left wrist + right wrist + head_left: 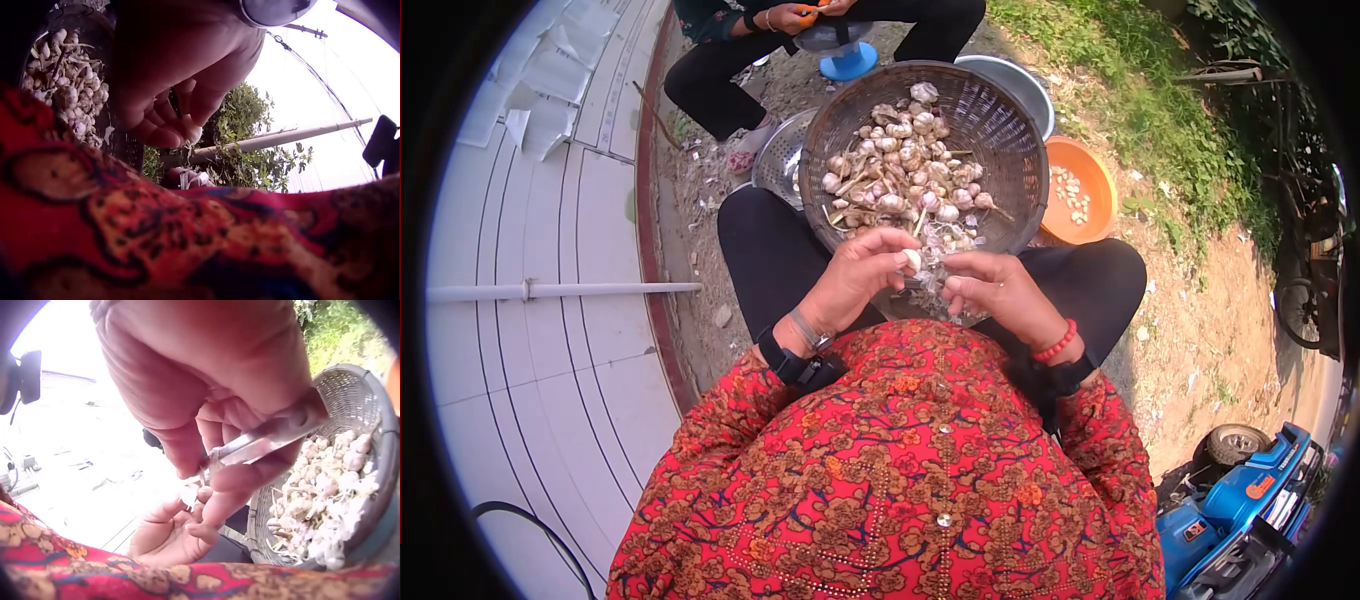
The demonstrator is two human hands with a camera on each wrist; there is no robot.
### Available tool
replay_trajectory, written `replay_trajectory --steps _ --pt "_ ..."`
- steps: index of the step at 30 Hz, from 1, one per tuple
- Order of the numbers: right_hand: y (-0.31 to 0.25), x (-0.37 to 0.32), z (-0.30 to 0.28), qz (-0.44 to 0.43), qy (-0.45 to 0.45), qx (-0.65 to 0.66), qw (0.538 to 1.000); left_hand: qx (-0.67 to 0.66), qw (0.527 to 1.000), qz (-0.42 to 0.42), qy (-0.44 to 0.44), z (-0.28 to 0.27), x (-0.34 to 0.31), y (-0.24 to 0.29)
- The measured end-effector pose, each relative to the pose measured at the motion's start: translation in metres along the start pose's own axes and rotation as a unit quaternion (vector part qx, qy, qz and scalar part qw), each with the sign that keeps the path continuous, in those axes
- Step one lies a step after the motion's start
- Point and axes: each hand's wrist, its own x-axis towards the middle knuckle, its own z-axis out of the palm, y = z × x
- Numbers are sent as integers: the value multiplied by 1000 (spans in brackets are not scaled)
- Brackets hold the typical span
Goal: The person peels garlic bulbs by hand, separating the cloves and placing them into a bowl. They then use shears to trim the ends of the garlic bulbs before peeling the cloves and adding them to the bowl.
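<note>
In the head view my left hand pinches a pale garlic clove between thumb and fingertips. My right hand is close beside it, fingers bent. The right wrist view shows that hand gripping a small flat metal tool, its tip near the clove; I cannot tell what kind of tool it is. Just beyond both hands, a dark woven basket holds a heap of garlic bulbs with stalks. Loose papery skins lie at its near side.
An orange basin with peeled cloves stands right of the basket, a metal basin behind it, and a perforated metal bowl at left. Opposite sits another person, by a blue stool. A blue vehicle is at lower right.
</note>
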Motion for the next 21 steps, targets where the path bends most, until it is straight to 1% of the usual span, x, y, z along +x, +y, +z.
replay_trajectory --steps 1,4,7,12,21 --pt "2 1 3 3 0 26 1000 6 1000 2 -3 1 0 0" --pt "2 1 10 16 -3 44 999 32 999 13 -6 1 0 0" --pt "8 1 12 1 17 53 998 71 997 30 -10 1 1 -3" --pt "7 2 10 4 14 56 998 117 992 48 -17 1 1 -5" --pt "3 0 9 8 4 49 999 139 989 53 -27 6 -2 -1"
